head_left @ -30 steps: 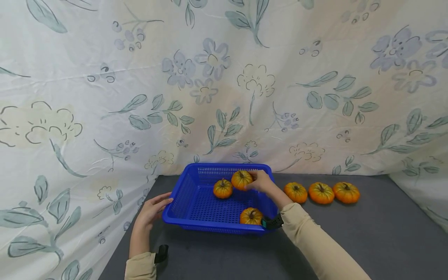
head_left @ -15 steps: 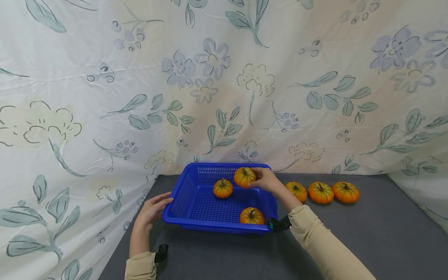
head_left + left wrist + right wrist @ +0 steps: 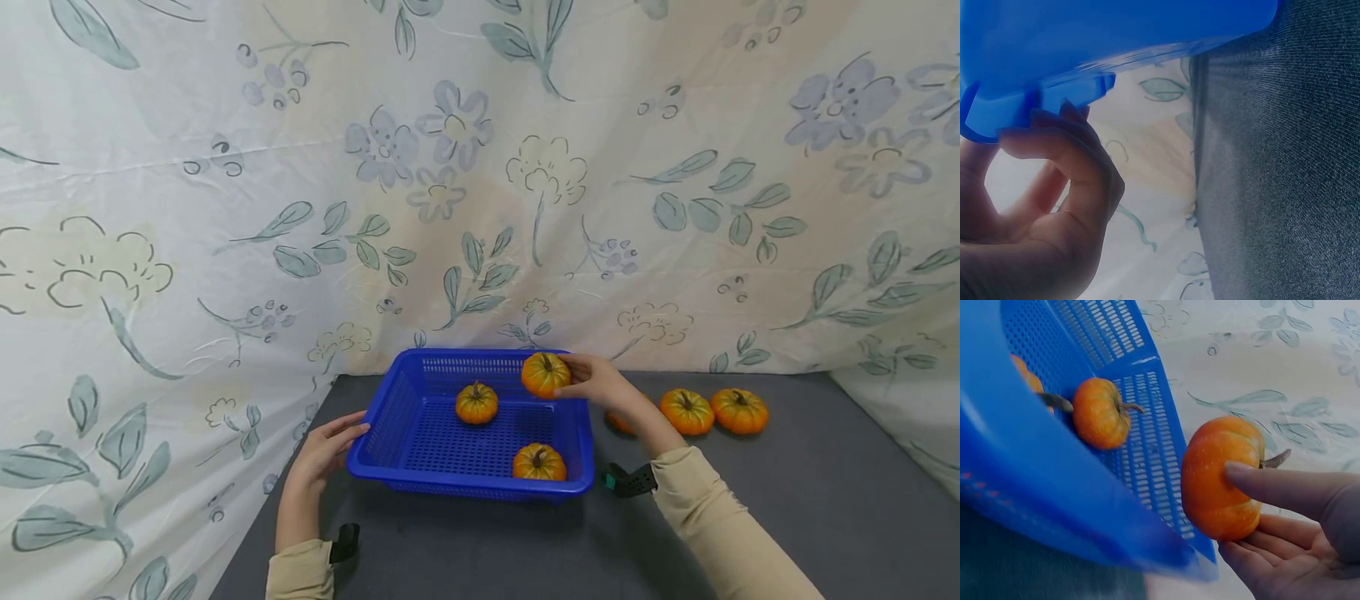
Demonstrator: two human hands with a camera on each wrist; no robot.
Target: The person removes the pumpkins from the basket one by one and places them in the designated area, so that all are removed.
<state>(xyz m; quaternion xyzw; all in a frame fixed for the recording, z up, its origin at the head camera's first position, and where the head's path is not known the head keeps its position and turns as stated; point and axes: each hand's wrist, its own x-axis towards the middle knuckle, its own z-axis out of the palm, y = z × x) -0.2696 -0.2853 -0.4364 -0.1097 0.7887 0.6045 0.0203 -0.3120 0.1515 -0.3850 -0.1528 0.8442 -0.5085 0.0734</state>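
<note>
With thumb and fingers my right hand point(image 3: 596, 382) holds a small orange pumpkin point(image 3: 545, 375) over the right back corner of the blue plastic basket point(image 3: 450, 481). The right wrist view shows the thumb across the pumpkin's side near its stem and the other fingers beneath. Two more pumpkins lie inside the basket, one toward the back middle point(image 3: 477, 403) and one at the front right corner point(image 3: 539, 461). My left hand point(image 3: 322, 450) grips the basket's left rim; in the left wrist view its fingers point(image 3: 1054, 147) curl up against the rim.
To the right of the basket, a row of three pumpkins sits on the dark grey table point(image 3: 825, 517): one partly hidden behind the right forearm point(image 3: 621, 423), one in the middle point(image 3: 686, 412), one at the right end point(image 3: 739, 411). A floral cloth point(image 3: 637, 167) hangs behind.
My right hand has lifted the pumpkin and carried it right, from beside the back middle pumpkin to over the basket's right back corner. The left hand has stayed at the rim.
</note>
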